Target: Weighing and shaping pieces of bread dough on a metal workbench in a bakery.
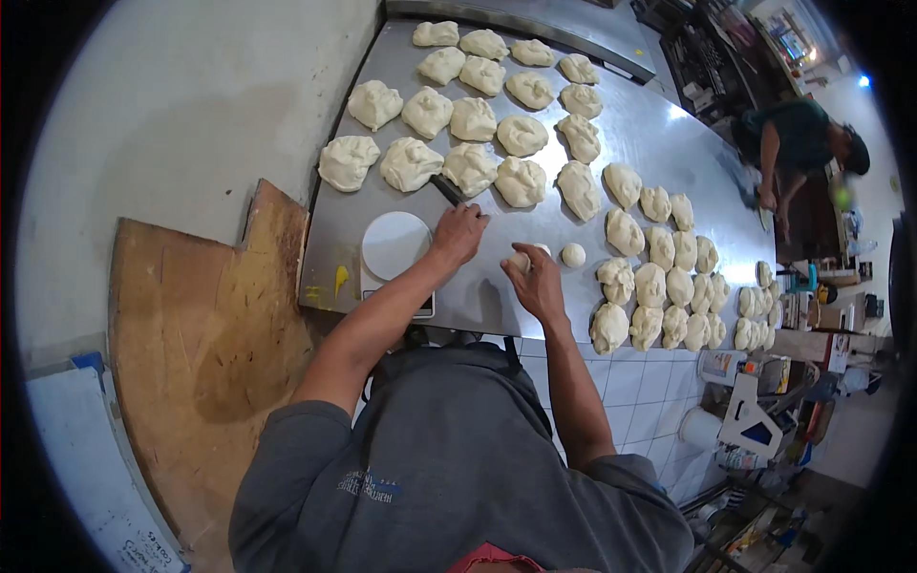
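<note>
My left hand [460, 235] is closed at the near end of a dark-handled tool [446, 189], whose working end I cannot make out. It reaches beside the front row of large, rough dough pieces [412, 164]. My right hand [538, 284] curls over a small dough ball [521, 260], fingers partly hiding it. Just to its right sits another small, smooth dough ball [573, 255]. Left of my left forearm stands a kitchen scale with a round white plate [395, 245], its lower part partly covered by my arm.
The steel table [659, 143] carries several rows of dough pieces, with smaller ones [650, 285] on the right. A yellow scrap [341, 278] lies near the left edge. A wooden board [205, 325] leans at the wall. Across the table's far right, another person [798, 143] bends forward.
</note>
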Tool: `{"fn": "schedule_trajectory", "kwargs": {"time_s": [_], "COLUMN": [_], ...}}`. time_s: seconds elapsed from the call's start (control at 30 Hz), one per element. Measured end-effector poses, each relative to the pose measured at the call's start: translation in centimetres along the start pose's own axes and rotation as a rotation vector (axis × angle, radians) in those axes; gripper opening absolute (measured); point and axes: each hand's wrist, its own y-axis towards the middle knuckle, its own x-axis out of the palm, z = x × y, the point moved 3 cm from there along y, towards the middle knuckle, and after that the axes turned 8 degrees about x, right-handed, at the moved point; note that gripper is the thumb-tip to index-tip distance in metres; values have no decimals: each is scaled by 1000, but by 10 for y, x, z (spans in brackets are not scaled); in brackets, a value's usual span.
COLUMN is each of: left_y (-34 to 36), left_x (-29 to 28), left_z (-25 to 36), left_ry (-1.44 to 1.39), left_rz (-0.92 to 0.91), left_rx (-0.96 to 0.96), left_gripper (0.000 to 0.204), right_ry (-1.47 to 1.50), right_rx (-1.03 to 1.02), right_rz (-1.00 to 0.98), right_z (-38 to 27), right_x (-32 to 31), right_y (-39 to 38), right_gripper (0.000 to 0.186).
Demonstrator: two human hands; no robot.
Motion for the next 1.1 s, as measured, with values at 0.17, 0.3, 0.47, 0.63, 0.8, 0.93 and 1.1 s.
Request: {"fn": "schedule_trajectory", "kwargs": {"time_s": [0.17,0.3,0.47,0.63,0.8,0.93,1.1], "left_y": [-14,-32,-50,-75,-111,-121,-135], "left_x": [-22,-35,-33,-50,-74,-90,-94], "left_z": [-5,1,9,36,52,62,69], "left_ry": [-4,-31,-182,-448,-723,-904,-898], "left_rz": [31,190,224,268,249,77,103], "left_rx": [6,15,-62,-50,-99,-218,-240], "left_gripper": [32,28,42,42,37,34,34], "right_ry": [-39,-255,-530,-29,-421,-371,-262], "right_rx": [-93,-394,-144,109,68,-330,-325], "right_rz": [-24,116,214,8,32,246,134], "right_z": [9,40,88,76,95,111,78], "right_x": [27,51,24,-12,-17,23,66], "right_y": [29,36,19,-7,-64,-40,-83], "right_gripper": [36,34,32,36,39,37,39]}}
